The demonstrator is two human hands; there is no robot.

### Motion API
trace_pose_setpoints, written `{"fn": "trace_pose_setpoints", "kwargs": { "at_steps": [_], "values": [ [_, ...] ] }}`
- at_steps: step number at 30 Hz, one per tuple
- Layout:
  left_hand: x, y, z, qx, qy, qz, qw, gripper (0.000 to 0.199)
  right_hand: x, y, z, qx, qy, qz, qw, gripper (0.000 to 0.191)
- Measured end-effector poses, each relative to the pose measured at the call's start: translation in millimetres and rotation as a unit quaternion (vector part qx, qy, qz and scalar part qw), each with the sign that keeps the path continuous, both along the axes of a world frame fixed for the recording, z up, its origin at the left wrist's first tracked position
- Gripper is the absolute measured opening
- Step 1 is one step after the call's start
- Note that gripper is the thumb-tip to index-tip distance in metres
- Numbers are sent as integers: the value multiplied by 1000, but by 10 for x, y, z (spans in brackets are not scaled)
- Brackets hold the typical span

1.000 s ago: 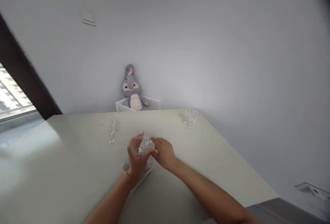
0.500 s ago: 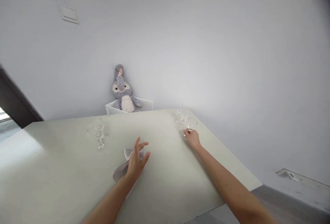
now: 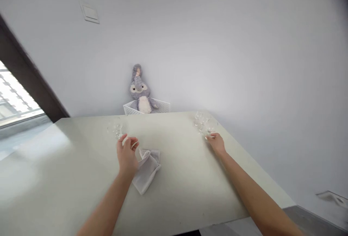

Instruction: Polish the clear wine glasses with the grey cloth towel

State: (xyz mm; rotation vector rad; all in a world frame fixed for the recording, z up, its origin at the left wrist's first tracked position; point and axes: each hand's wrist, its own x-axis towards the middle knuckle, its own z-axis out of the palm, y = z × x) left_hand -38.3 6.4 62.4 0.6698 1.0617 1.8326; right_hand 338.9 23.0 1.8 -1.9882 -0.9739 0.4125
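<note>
Clear stemmed glass [image 3: 116, 130] and a second glass [image 3: 203, 123] near the far edge of a cream table [image 3: 179, 189], a hand at each.

Fingers of the left hand [image 3: 126, 155] curl in at the first glass's foot, and those of the right hand [image 3: 216, 143] reach the second's base; whether either grips, I can't tell. A crumpled white cloth [image 3: 147, 170] lies just beside the left hand, with open tabletop between it and the right hand. Beyond the far edge sits a grey plush toy [image 3: 139, 91] in a white wire basket [image 3: 160, 108].

two hands [image 3: 126, 156]; two stemmed glasses [image 3: 116, 129]; one napkin [image 3: 146, 170]; one plush toy [image 3: 140, 91]; one basket [image 3: 146, 108]
</note>
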Motion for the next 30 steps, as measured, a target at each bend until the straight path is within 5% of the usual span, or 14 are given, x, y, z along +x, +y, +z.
{"fn": "trace_pose_setpoints", "kwargs": {
  "at_steps": [3,6,8,10,12,15,17,19,23,25,28,30],
  "values": [
    [-355,45,-12,-83,-146,48,985,12,-266,-253,20,19,28,22,999,20],
    [-600,117,-101,-181,-249,36,951,5,-817,-529,152,65,5,219,974,11],
    [-658,183,-157,-202,-274,10,940,11,-1269,-689,274,104,-102,413,899,9],
    [-664,249,-195,-193,-283,-9,939,25,-1694,-797,361,169,-244,564,770,18],
    [-661,304,-218,-171,-294,-37,940,42,-2035,-836,373,211,-361,616,668,24],
    [-679,372,-235,-128,-307,-91,939,55,-2363,-783,263,206,-457,610,613,15],
    [-700,417,-231,-109,-308,-115,938,54,-2479,-711,171,183,-469,600,622,13],
    [-716,465,-216,-99,-310,-128,937,48,-2526,-629,119,151,-426,600,660,13],
    [-700,528,-183,-66,-322,-139,934,33,-2425,-418,225,55,-131,526,838,11],
    [-640,513,-171,-47,-304,-150,940,28,-2298,-301,375,55,76,433,896,13],
    [-442,421,-142,-14,-225,-216,950,30,-2115,-183,634,118,303,331,886,23],
    [-255,327,-118,14,-161,-259,952,36,-2063,-169,768,162,360,302,868,28]
  ]
}}
